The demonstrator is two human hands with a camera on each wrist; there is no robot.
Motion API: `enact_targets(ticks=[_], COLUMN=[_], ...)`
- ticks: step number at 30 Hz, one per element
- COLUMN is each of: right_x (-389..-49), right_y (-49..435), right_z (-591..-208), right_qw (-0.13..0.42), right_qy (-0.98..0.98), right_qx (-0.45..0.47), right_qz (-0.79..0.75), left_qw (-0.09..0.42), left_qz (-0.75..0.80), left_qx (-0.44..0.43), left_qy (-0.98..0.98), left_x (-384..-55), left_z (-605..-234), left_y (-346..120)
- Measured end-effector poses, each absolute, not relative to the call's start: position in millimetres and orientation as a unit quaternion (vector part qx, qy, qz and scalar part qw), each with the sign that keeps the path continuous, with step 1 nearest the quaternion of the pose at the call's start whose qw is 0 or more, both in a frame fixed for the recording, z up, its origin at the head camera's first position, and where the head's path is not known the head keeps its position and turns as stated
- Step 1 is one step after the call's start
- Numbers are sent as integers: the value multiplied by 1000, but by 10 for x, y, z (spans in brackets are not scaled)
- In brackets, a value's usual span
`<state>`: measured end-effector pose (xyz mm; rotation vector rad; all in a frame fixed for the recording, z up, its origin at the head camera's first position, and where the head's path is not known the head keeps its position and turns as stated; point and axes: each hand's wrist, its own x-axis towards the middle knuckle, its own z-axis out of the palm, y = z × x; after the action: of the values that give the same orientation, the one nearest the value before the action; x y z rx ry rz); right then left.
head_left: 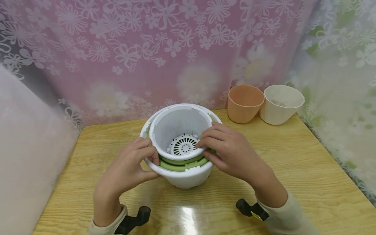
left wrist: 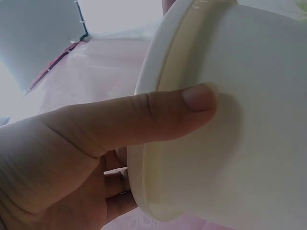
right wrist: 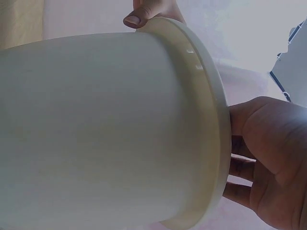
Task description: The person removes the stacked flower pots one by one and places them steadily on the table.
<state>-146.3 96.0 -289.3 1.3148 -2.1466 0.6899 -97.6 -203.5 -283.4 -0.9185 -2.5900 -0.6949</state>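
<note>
A large white flowerpot point(head_left: 188, 180) with a green band point(head_left: 171, 166) inside its rim is near the middle of the wooden table. Nested in it is a smaller white pot point(head_left: 179, 122) whose slotted round base point(head_left: 185, 147) shows at the bottom. My left hand point(head_left: 129, 164) grips the large pot's rim, its thumb pressed on the outer wall in the left wrist view and its fingers bent over the edge. At the right side, my right hand point(head_left: 229, 148) pinches the smaller pot's rim, fingers inside it and thumb outside by the green band.
Two faceted pots, one orange point(head_left: 245, 104) and one cream point(head_left: 280, 106), stand side by side at the table's back right. A pink floral curtain point(head_left: 147, 65) hangs behind the wooden table point(head_left: 97, 143). White cloth is at the left, pale floral cloth at the right.
</note>
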Motion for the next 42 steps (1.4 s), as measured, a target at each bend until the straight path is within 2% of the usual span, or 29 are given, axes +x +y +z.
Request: enact_targets(ticks=[14, 23, 42], right_x=[-1516, -1560, -1517], right_y=[917, 896, 877], right_z=[-2943, -2955, -2872], right_qw=[303, 359, 415], right_qy=[-778, -740, -698], right_qx=[479, 488, 491], right_qz=[270, 291, 315], left_qw=[149, 139, 137], left_qz=[-242, -242, -235], left_qx=[-319, -304, -298], left_qy=[-904, -911, -915], left_x=[-976, -954, -941], left_z=[-2840, -2820, -2826], left_y=[-2053, -2053, -2064])
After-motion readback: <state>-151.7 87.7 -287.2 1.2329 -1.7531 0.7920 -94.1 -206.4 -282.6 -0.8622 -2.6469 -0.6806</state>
